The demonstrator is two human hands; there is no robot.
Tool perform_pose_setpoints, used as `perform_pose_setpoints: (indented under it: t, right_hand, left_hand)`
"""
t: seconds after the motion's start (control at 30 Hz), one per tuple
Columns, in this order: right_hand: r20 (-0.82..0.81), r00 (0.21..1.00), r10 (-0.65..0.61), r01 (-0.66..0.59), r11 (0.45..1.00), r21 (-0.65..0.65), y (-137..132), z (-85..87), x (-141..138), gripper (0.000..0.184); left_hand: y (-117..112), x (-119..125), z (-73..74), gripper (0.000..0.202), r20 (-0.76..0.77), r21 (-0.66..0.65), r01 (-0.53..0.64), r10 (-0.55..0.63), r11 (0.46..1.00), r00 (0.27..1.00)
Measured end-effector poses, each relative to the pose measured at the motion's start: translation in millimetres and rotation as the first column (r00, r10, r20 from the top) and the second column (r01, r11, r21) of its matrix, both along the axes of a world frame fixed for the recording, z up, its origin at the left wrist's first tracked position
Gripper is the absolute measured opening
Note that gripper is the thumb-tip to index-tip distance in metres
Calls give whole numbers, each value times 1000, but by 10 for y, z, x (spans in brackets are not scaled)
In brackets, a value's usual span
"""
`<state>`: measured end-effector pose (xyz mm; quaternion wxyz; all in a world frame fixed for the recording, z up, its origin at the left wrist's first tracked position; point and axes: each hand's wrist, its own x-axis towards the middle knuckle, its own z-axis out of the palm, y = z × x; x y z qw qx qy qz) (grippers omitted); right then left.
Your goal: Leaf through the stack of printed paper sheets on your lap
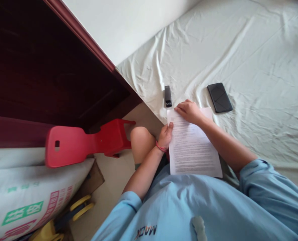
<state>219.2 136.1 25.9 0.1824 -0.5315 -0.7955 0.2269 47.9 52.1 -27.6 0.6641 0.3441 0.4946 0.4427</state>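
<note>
Printed sheets of paper (pixel 191 149) lie partly across my lap and partly over the edge of the white-covered surface. My left hand (pixel 165 136), with a red band at its wrist, grips the sheets' left edge, thumb on top and the other fingers hidden underneath. At the top edge, close to the upper left corner, my right hand (pixel 187 109) is bent over the paper with its fingers together. A black stapler (pixel 167 96) lies just beyond that corner, apart from both hands. How many sheets there are I cannot tell.
A dark flat case (pixel 219 97), like a tablet cover, rests on the wrinkled white sheet (pixel 264 67). To the left stand a red plastic chair (pixel 71 145), a large printed sack (pixel 33 197), a yellow-wheeled object (pixel 81 207) and dark red furniture (pixel 51 67).
</note>
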Motion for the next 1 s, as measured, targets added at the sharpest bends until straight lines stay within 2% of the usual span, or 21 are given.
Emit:
perform_pose_setpoints:
  t: [0.13,0.37,0.47,0.6,0.77,0.87,1.0]
  right_hand:
    - [79,997,5,3,995,-102,159,-94,-22,36]
    - [224,974,-13,41,992,-119,478,-105,-165,35]
    - [244,970,-1,29,994,-109,588,-132,-200,37]
    - [256,967,1,22,996,-89,703,-206,-213,39]
    - [229,973,-36,45,998,-34,749,-250,-186,39]
    - [179,980,-89,88,996,16,673,-261,-165,40]
    - [51,993,-109,98,979,176,519,-293,-134,46]
  left_hand:
    - [34,2,63,57,61,-140,-62,72,988,996]
    - [108,27,160,25,35,-249,-169,183,954,982]
    - [145,40,162,20,-9,-277,-228,235,934,972]
    - [214,48,178,20,-84,-252,-256,243,933,966]
    - [352,53,195,40,-307,-100,-245,204,964,930]
    - [411,58,150,42,-347,-92,-230,185,969,920]
    - [421,53,60,42,-318,-72,-232,198,970,927]
